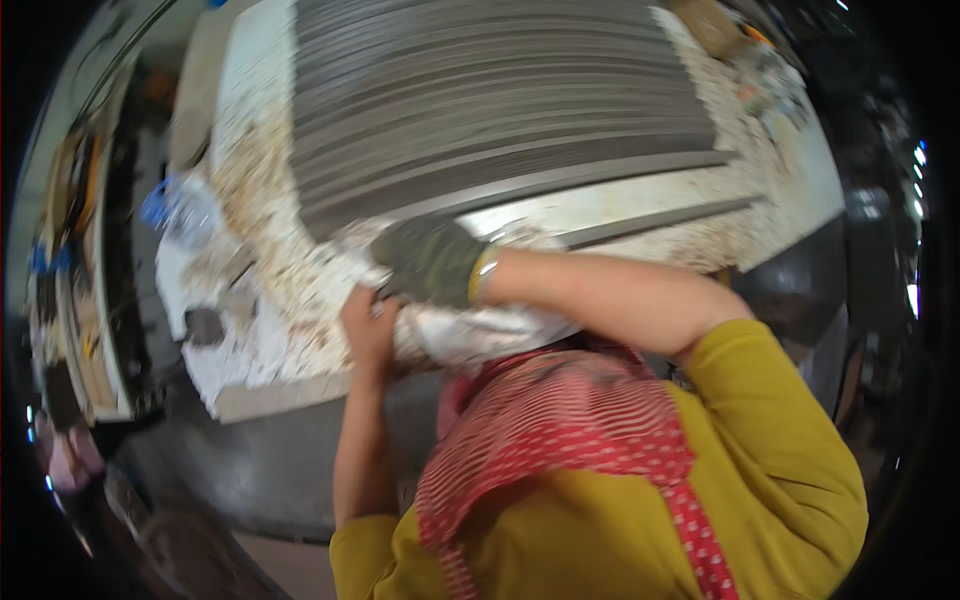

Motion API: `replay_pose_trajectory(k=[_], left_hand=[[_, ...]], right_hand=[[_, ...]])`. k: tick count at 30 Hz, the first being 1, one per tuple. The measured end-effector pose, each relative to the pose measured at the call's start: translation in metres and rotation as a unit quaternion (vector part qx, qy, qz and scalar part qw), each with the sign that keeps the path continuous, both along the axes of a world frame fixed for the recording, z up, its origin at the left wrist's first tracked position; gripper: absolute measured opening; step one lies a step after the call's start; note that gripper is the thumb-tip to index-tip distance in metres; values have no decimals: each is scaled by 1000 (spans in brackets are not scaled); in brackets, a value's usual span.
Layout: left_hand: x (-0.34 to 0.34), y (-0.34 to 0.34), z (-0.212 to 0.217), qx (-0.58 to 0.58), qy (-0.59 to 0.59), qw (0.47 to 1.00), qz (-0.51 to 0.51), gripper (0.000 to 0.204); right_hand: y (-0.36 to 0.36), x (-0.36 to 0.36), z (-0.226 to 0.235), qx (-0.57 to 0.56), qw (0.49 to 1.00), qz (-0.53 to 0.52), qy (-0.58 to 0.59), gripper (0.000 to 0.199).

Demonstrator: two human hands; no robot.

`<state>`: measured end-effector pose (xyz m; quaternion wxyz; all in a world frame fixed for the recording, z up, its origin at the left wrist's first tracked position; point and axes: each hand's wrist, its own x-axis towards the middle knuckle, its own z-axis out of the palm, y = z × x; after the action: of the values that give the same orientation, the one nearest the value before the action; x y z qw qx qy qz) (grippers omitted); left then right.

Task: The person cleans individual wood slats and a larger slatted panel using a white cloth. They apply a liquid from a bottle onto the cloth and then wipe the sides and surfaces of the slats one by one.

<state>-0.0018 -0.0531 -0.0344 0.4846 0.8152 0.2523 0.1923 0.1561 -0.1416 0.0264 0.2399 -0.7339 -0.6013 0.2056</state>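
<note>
My right hand (430, 260), in a dark green glove with a yellow cuff, reaches across to the left over the table's near side. It lies against crumpled white material (480, 332), cloth or plastic, which shows around and below it. Bare and curled, my left hand (370, 322) meets the glove's fingertip side; what its fingers pinch is too blurred to make out. Just beyond both hands lies a wide layer of long dark grey strips (500, 100), side by side. One separate strip (665, 222) rests nearer, to the right of the glove.
Brown-stained white sheeting (270, 300) covers the table. At left are a clear plastic bottle (192, 215) with a blue part and a dark lump (204, 326). A brown block (708, 28) and small clutter (775, 95) lie far right. Shelving (85, 290) stands at the left.
</note>
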Motion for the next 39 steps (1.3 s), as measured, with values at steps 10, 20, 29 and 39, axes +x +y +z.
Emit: replay_pose_trajectory(k=[10,20,29,39], left_hand=[[-2,-4,13,-19,38,999,27,18],[56,-34,87,348,86,904,-231,47],[68,-57,55,393,164,867,-259,26],[85,-50,69,365,203,876,-242,28]], right_hand=[[-317,142,0,-64,898,-276,-337,38],[-216,62,42,177,909,-240,-292,41],[-298,117,-42,-22,825,-437,-356,24],[-520,215,-17,280,570,-746,203,54]])
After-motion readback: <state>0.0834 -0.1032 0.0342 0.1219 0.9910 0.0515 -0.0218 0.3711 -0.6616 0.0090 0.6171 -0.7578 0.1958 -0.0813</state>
